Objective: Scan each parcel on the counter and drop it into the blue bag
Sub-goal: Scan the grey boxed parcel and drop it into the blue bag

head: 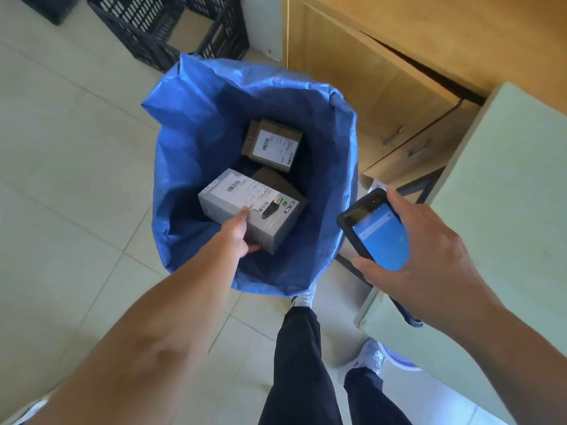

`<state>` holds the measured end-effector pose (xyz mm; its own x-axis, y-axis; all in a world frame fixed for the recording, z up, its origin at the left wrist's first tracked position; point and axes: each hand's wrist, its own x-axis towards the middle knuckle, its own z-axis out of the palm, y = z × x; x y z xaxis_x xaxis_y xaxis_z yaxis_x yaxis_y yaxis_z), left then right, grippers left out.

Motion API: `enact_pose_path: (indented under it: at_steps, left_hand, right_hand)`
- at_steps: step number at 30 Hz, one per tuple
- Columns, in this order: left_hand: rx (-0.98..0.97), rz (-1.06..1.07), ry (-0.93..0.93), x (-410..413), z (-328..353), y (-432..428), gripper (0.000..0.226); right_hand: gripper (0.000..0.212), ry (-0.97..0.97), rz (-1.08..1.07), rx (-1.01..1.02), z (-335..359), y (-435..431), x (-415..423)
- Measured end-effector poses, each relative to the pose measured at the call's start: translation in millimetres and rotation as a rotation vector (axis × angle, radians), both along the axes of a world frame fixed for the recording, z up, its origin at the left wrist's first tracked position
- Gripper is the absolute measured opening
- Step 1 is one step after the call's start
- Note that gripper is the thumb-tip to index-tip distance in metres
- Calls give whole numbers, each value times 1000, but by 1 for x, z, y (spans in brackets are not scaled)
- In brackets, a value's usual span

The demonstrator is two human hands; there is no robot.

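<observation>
The blue bag (196,124) stands open on the floor in the middle of the view. My left hand (237,234) reaches down inside it and grips a grey boxed parcel (270,222) with a white barcode label on top. Deeper in the bag lies a brown cardboard parcel (271,144) with its own label, and a dark box shows partly under the grey one. To the right of the bag, my right hand (429,240) holds a black handheld scanner (376,231) whose screen glows blue.
The pale green counter (503,210) runs along the right side. A wooden cabinet with drawers (383,87) stands behind the bag. Black plastic crates (159,29) sit on the tiled floor at the top left. My legs and shoes are below the bag.
</observation>
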<state>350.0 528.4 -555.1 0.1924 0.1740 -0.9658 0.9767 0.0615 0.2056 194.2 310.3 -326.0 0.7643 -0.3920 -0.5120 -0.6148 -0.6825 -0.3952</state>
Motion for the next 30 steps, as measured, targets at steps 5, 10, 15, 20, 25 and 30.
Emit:
enact_pose_path:
  at_steps: [5, 10, 15, 20, 25, 30]
  left_hand:
    - [45, -94, -15, -3, -8, 2, 37]
    - [56, -154, -143, -6, 5, -4, 37]
    - [83, -298, -271, -6, 49, -13, 45]
    - [87, -399, -395, -16, 113, -36, 47]
    - [62, -521, -514, -36, 169, -80, 45]
    - [-88, -741, -644, -75, 222, -172, 42]
  right_hand:
    - [96, -14, 11, 3, -3, -1, 2]
    - [100, -14, 54, 4, -1, 6, 3]
    - [100, -27, 100, -3, 10, 10, 3]
    - [90, -90, 85, -19, 37, 0, -14]
    - [91, -152, 25, -37, 80, -28, -50]
    - [94, -189, -102, -70, 117, -81, -118]
